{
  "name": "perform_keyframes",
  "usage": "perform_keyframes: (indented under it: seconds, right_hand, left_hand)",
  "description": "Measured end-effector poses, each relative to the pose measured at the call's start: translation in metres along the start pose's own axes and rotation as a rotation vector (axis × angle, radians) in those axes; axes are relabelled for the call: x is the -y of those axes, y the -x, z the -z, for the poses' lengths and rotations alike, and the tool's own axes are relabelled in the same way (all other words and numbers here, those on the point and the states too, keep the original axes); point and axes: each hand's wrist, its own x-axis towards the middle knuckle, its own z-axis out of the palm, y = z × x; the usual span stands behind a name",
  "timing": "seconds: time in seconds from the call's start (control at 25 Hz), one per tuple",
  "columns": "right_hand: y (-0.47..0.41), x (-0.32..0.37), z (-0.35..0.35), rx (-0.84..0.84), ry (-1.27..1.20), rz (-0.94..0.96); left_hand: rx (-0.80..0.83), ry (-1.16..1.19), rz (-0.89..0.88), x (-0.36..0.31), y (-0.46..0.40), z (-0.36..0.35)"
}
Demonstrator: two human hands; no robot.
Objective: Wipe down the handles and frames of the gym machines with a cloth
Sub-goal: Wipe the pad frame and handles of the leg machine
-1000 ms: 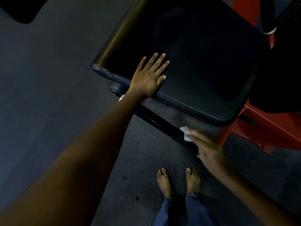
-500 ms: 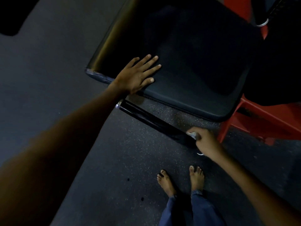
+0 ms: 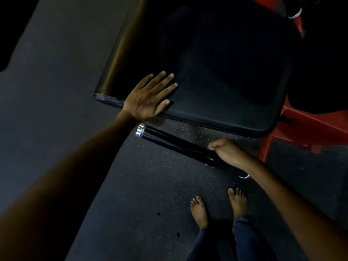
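Note:
A black padded seat [image 3: 216, 76] of a gym machine fills the upper middle. My left hand [image 3: 148, 97] lies flat on its near left corner, fingers straight and spread. Below the seat a black handle bar [image 3: 173, 143] with a chrome end cap [image 3: 140, 130] runs diagonally. My right hand [image 3: 227, 152] is curled round the bar's right end. The white cloth is hidden inside that fist. The machine's red frame [image 3: 308, 129] shows at the right.
Dark speckled rubber flooring [image 3: 131, 185] spreads around the machine. My bare feet [image 3: 218, 204] stand just below the bar. A chrome ring [image 3: 294, 15] sits at the top right, and a small metal piece [image 3: 244, 176] lies under my right wrist.
My right hand has closed round the bar's right end, hiding the white cloth seen a second ago. My left hand has stayed flat on the seat corner. The view shifted slightly.

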Motion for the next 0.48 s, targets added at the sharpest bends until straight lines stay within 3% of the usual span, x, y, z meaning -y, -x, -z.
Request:
perform_keyframes:
  seconds: [0.12, 0.28, 0.36, 0.48]
  right_hand:
    - [-0.011, 0.039, -0.02, -0.035, -0.082, 0.083]
    - [0.008, 0.006, -0.009, -0.101, -0.119, -0.002]
    - [0.016, -0.008, 0.001, -0.091, -0.073, -0.077]
    - [0.001, 0.021, -0.006, -0.051, 0.068, -0.003]
  left_hand:
    - [-0.108, -0.011, 0.126, -0.008, 0.011, -0.01]
    - [-0.165, -0.092, 0.175, -0.014, 0.019, -0.019]
    - [-0.175, -0.107, 0.173, -0.013, 0.018, -0.019]
    - [-0.168, -0.127, 0.175, -0.014, 0.019, -0.019]
